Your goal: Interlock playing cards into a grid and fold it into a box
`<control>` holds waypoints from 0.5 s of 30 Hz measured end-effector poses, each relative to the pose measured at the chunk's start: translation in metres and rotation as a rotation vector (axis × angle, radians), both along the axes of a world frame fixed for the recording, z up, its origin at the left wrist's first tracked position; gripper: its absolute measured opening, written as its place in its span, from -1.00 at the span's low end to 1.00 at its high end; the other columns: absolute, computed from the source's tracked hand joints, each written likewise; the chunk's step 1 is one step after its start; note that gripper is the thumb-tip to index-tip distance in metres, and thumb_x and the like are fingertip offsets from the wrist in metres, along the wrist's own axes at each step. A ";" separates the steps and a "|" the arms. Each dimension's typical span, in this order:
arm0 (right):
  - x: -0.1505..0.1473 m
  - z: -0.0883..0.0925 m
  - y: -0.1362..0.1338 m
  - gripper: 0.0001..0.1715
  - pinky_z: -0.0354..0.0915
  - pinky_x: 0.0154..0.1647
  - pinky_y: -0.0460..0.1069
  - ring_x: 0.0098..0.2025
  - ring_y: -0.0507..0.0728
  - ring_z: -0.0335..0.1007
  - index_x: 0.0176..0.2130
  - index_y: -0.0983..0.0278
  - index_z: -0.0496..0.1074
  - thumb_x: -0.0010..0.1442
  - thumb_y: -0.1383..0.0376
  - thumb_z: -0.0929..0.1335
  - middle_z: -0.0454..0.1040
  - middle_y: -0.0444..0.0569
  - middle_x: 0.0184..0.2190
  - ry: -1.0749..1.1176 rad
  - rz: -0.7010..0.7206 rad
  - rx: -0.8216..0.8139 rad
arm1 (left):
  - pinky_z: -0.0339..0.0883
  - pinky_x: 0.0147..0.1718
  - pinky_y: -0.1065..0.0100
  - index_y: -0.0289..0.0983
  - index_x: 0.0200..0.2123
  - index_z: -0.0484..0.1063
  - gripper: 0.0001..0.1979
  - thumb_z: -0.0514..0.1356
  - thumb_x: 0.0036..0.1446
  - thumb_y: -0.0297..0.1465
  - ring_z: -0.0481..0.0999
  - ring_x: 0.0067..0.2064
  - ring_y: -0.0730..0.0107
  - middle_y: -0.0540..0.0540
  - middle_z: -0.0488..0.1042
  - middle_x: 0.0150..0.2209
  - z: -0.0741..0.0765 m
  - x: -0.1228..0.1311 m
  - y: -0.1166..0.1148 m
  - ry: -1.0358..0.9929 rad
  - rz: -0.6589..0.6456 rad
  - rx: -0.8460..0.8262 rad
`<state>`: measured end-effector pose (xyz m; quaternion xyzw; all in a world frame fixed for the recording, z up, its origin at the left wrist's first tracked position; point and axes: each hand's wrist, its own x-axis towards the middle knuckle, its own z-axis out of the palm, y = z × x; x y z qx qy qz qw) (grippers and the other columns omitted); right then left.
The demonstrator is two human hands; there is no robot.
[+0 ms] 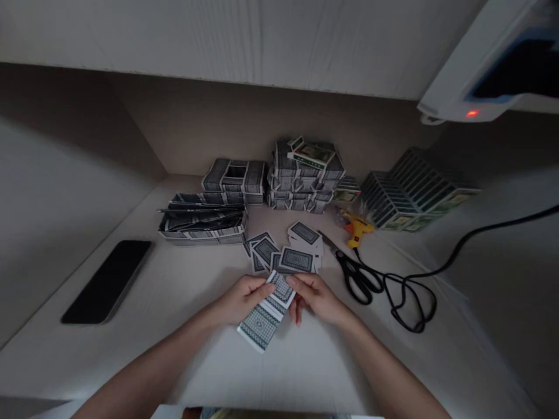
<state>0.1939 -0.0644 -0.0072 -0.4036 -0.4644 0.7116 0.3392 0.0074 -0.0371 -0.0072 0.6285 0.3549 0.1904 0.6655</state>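
My left hand [241, 298] and my right hand [317, 298] meet over the middle of the white table [183, 302]. Both are closed on a fanned stack of patterned playing cards [267, 311], the left from underneath and the right pinching the top card's edge. Just beyond my fingers lie loose piles of the same cards [286, 250], face down.
Stacks of card boxes [305, 174] and flattened box sleeves [203, 221] stand at the back. A row of packed boxes [413, 189] leans at the right. Black scissors [358, 278], a yellow glue gun [357, 228] with a black cable [419, 302] and a dark phone [109, 279] lie on the table.
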 end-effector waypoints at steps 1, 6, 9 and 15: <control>-0.001 0.000 -0.001 -0.52 0.23 -0.76 -0.13 -0.73 0.01 0.30 -0.48 0.30 0.26 0.09 -0.07 0.24 0.37 -0.18 -0.73 -0.040 -0.007 0.023 | 0.19 -0.53 0.47 -0.38 -0.48 0.34 -0.57 0.03 0.10 -0.08 0.30 -0.50 0.49 -0.03 0.35 -0.53 0.001 0.000 0.000 0.026 -0.027 0.023; -0.005 -0.005 -0.003 -0.56 -0.03 -0.81 -0.18 -0.81 -0.08 0.02 -0.51 0.26 0.21 0.18 -0.01 0.18 0.18 -0.30 -0.81 -0.215 -0.018 0.165 | 0.10 -0.57 0.52 -0.34 -0.57 0.28 -0.58 0.01 0.14 -0.13 0.17 -0.53 0.56 0.06 0.21 -0.59 0.007 0.000 0.001 0.102 -0.142 0.136; -0.006 -0.007 -0.003 -0.57 -0.08 -0.78 -0.17 -0.78 -0.09 -0.04 -0.56 0.25 0.20 0.19 0.03 0.20 0.10 -0.31 -0.83 -0.191 -0.022 0.214 | 0.08 -0.58 0.53 -0.34 -0.56 0.27 -0.60 0.01 0.13 -0.14 0.17 -0.53 0.57 0.06 0.19 -0.59 0.007 -0.001 0.001 0.075 -0.163 0.108; -0.004 -0.001 -0.003 -0.57 -0.13 -0.78 -0.15 -0.79 -0.08 -0.07 -0.56 0.24 0.19 0.17 0.02 0.21 0.12 -0.30 -0.83 -0.104 0.009 0.173 | 0.08 -0.60 0.52 -0.34 -0.51 0.30 -0.61 0.05 0.10 -0.12 0.19 -0.53 0.55 0.05 0.23 -0.58 0.002 -0.002 0.001 -0.030 -0.152 -0.012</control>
